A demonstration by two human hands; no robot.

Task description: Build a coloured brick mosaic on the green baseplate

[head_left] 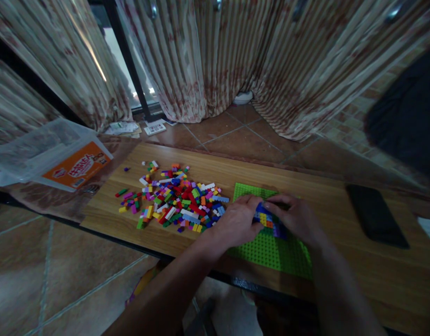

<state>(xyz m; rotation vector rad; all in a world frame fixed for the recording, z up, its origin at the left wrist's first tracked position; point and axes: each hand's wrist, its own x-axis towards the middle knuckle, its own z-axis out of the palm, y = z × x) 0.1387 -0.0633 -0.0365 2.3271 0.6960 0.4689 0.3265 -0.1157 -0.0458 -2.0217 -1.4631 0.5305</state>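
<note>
A green studded baseplate (262,252) lies on the wooden table under both of my hands. On it stands a small build of toy bricks (266,218), mostly blue with yellow, orange and purple pieces. My left hand (238,221) closes on the build's left side, thumb in front and fingers behind. From the right, my right hand (294,215) has its fingers bent onto the top and back of the same build. My fingers hide part of it, so I cannot tell whether a loose brick is between them. A heap of loose bricks (183,200) spreads just left of my left hand.
The wooden table (327,210) carries a black phone (376,214) on the right. Beyond its left end stands a clear plastic box (61,154) with an orange label. Striped curtains (215,56) hang behind. A dark shape (407,112) shows at the right edge.
</note>
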